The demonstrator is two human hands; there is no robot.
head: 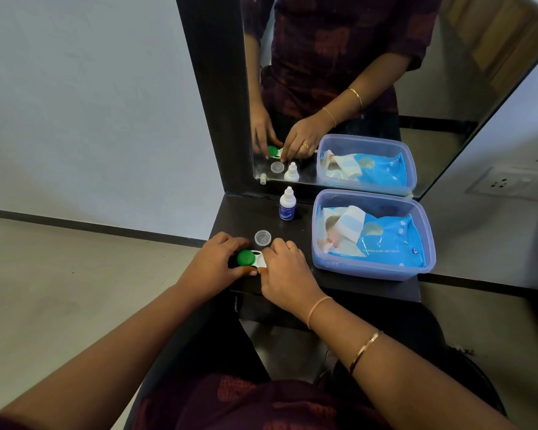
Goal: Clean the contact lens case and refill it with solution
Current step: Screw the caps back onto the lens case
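Both hands are gripping the white plastic contact lens case point(258, 259) on the dark shelf point(295, 231): left hand point(213, 263) fingers grasping around its green screw cap point(246, 257), right hand point(288, 271) fingertips pinching its other end

This looks like a room in a home, at a small dressing table. A narrow dark shelf point(339, 283) stands against a pale painted wall point(90, 103), and a tall mirror point(339, 88) in a dark frame rises from it. On the shelf are personal care things: a small dropper bottle point(287, 204), a blue plastic box point(373, 234) with a pack of baby wet wipes point(385, 240), and a contact lens case point(252, 259). A wall socket point(507, 183) sits to the right, and the floor point(59, 274) is plain tile with a dark skirting.
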